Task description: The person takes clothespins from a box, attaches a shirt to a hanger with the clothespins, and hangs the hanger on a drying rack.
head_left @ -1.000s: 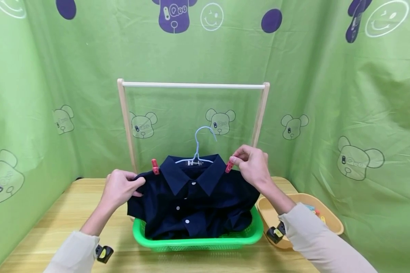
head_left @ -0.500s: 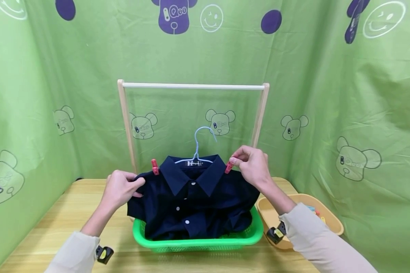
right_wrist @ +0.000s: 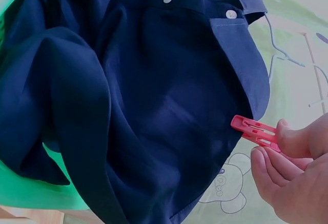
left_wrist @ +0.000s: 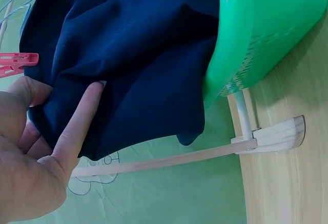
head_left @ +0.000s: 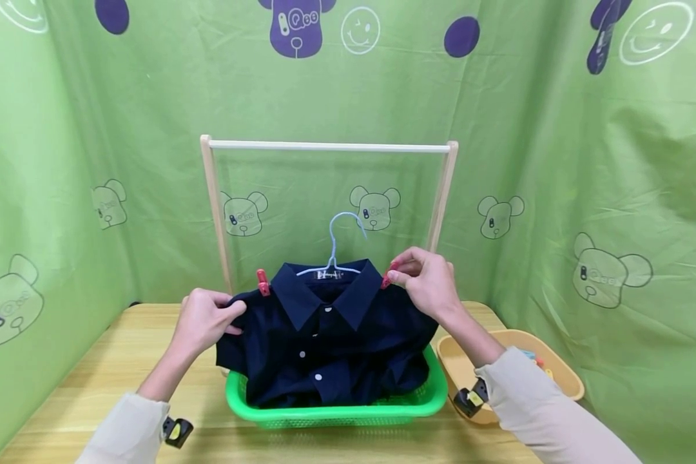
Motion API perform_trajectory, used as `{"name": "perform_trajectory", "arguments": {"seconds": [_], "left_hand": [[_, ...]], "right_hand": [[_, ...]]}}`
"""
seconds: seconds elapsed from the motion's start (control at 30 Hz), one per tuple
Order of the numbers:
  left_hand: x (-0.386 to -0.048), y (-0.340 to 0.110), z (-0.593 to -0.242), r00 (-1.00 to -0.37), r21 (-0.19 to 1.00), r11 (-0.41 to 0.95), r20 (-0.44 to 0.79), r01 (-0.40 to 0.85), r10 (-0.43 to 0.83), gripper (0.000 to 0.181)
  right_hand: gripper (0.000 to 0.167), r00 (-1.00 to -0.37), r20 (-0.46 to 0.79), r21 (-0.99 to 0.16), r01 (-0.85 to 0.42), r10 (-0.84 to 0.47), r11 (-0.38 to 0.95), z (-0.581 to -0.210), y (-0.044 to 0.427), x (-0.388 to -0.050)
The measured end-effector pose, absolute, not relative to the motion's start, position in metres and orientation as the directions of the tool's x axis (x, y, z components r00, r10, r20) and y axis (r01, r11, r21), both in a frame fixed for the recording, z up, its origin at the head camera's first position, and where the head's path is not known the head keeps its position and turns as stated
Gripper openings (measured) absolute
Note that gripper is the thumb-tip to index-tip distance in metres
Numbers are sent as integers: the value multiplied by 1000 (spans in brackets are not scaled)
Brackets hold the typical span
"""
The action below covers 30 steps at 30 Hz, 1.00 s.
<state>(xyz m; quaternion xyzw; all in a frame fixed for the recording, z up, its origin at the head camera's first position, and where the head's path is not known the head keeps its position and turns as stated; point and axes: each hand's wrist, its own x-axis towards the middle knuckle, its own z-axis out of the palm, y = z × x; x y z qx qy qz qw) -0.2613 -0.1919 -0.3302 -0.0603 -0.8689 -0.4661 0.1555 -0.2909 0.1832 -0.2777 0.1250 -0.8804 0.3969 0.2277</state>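
A dark navy shirt with a blue hanger in its collar lies partly in the green basket. My left hand pinches the shirt's left shoulder near the sleeve; in the left wrist view its fingers lie over the cloth. A red clip stands on that shoulder beside the collar. On the other shoulder my right hand pinches a second red clip; in the right wrist view this clip sits across the shirt's edge, thumb and fingers at its outer end.
Behind the basket stands a rack with a white bar and wooden posts. To the right, partly under my right forearm, is an orange tray holding several coloured pieces. Green patterned curtains surround the wooden table.
The right hand's clip has tilted and risen slightly. The collar and hanger have shifted up a little; my left hand has stayed in place.
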Motion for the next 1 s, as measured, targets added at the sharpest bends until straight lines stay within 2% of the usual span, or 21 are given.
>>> {"name": "perform_trajectory", "arguments": {"seconds": [0.2, 0.77, 1.0], "left_hand": [[-260, -192, -331, -944, 788, 565, 325, 243, -48, 21], [-261, -191, -331, -952, 778, 587, 303, 223, -39, 19], [-258, -189, -328, -949, 726, 654, 313, 213, -39, 23]], "right_hand": [[21, -874, 483, -668, -408, -55, 622, -277, 182, -290], [23, -879, 477, -680, -383, -20, 625, -278, 187, -288], [23, -881, 472, -685, -379, -17, 623, -280, 189, -289]]}}
